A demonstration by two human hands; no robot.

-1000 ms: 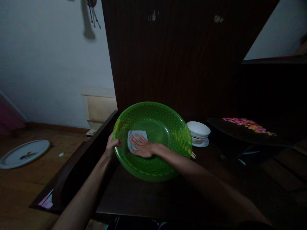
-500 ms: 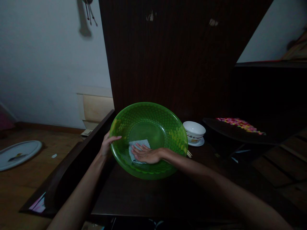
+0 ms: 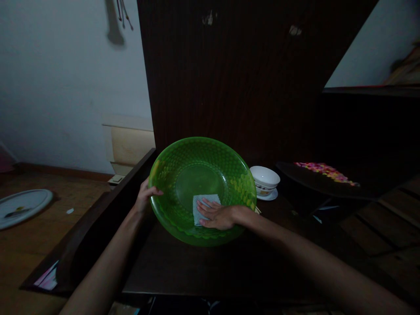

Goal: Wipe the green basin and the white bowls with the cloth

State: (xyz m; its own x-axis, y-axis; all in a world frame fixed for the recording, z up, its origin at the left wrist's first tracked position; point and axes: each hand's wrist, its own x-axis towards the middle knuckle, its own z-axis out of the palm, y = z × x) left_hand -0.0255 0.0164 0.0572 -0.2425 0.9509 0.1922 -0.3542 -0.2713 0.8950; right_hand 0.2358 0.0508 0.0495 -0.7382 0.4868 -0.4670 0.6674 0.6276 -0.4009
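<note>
A large green plastic basin (image 3: 197,157) is tilted toward me above the dark tabletop. My left hand (image 3: 144,197) grips its left rim, thumb over the inside and the other fingers hidden behind the wall. Inside the basin, my right hand (image 3: 218,215) lies flat with fingers spread on a folded pale grey cloth (image 3: 198,210). It presses the cloth against the lower inner side of the basin. Part of the cloth is covered by the palm and fingers.
White bowls (image 3: 265,176) are stacked on a plate (image 3: 271,195) right of the basin, with chopstick-like sticks (image 3: 257,210) beside them. A dark board (image 3: 305,177) farther right bears small colourful pieces (image 3: 328,171). A raised dark edge (image 3: 108,205) borders the left. A pale oval lid-like object (image 3: 42,195) lies on the floor.
My right hand and the cloth have slid rightward across the inside of the basin. My left hand keeps its grip on the rim. The view has shifted slightly.
</note>
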